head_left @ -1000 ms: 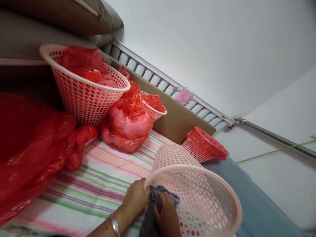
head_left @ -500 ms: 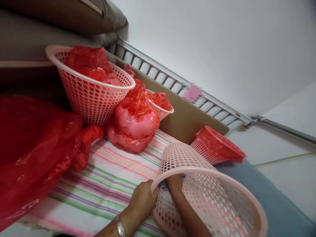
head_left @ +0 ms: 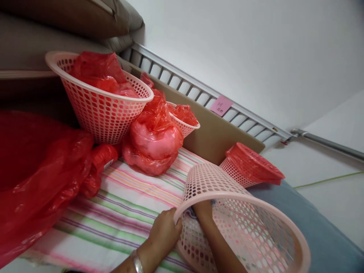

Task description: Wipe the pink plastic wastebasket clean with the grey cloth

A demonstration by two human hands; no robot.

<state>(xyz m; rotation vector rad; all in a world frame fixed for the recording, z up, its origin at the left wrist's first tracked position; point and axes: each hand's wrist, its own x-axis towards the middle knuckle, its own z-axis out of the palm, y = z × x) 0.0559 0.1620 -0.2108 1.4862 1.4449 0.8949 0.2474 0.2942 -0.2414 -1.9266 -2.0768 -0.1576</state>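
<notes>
A pale pink perforated plastic basket (head_left: 216, 180) lies tipped, its wide mouth facing me. My left hand (head_left: 166, 229), with a silver bangle at the wrist, is closed around the basket's rim at the left. My right hand (head_left: 202, 210) reaches deep inside, and the upper wall hides its fingers. Beside it shows a bit of bluish-grey patterned cloth (head_left: 191, 213), pressed against the inner wall. Whether the right fingers grip that cloth is mostly hidden.
On the striped cloth (head_left: 136, 204) stand a larger basket (head_left: 105, 113) with red plastic bags and a knotted red bag (head_left: 155, 144). A smaller basket (head_left: 184, 127) is behind. A red-covered basket (head_left: 250, 167) lies right. A big red bag (head_left: 36, 182) fills the left.
The view has shifted very slightly. My left hand keeps hold of the rim, and my right hand stays inside the basket with only a slight movement.
</notes>
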